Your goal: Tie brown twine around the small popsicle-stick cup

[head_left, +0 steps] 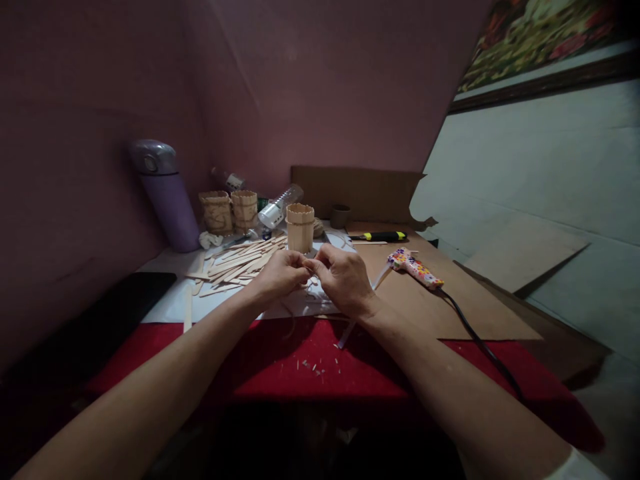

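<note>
My left hand (286,272) and my right hand (346,277) meet over the white sheet, fingertips pinched together on what looks like thin twine (290,321). A slack strand of it hangs beneath my left hand; the part between my fingers is mostly hidden. Just beyond my hands stands an upright cup made of wooden craft sticks (300,230), with a thin band around it. Loose craft sticks (245,263) lie heaped left of the cup, close to my left wrist.
Two more stick cups (216,213) stand behind, beside clear plastic bottles (277,208) and a purple flask (170,200). On the cardboard at right lie a flower-patterned glue gun (416,268), its black cord trailing forward, and a black-and-yellow cutter (385,237). Scraps dot the red cloth (320,380).
</note>
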`<state>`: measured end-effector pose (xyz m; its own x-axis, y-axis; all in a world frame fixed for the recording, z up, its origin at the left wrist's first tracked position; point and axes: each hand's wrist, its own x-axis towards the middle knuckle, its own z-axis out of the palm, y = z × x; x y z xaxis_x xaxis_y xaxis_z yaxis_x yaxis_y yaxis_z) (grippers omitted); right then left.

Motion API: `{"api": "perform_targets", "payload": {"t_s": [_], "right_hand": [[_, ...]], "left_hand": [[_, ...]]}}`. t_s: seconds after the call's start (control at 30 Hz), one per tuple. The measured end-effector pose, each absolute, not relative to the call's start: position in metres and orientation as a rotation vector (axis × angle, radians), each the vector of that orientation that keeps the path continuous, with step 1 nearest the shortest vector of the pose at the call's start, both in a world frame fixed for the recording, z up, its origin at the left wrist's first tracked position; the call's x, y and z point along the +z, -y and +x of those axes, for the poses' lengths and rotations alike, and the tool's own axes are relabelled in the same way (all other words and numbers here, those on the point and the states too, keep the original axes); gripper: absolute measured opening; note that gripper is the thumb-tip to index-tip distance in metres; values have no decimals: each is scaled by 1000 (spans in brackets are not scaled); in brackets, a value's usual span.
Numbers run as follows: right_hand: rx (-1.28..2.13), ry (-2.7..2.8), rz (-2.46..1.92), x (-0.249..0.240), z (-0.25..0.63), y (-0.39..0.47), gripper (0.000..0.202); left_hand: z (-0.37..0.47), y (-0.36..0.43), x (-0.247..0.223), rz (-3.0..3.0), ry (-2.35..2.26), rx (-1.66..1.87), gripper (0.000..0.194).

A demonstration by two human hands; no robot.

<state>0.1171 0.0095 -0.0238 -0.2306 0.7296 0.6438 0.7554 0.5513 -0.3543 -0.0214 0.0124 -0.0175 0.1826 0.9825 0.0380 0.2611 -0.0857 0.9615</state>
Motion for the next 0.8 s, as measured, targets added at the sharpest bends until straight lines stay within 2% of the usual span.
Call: {"api": "perform_targets", "payload": {"t_s": [0.8], "right_hand": [[34,1962,-1166,-23,116,-8,19]], "left_hand": [[-22,-12,-18,1677,-1282,961,3]]}}
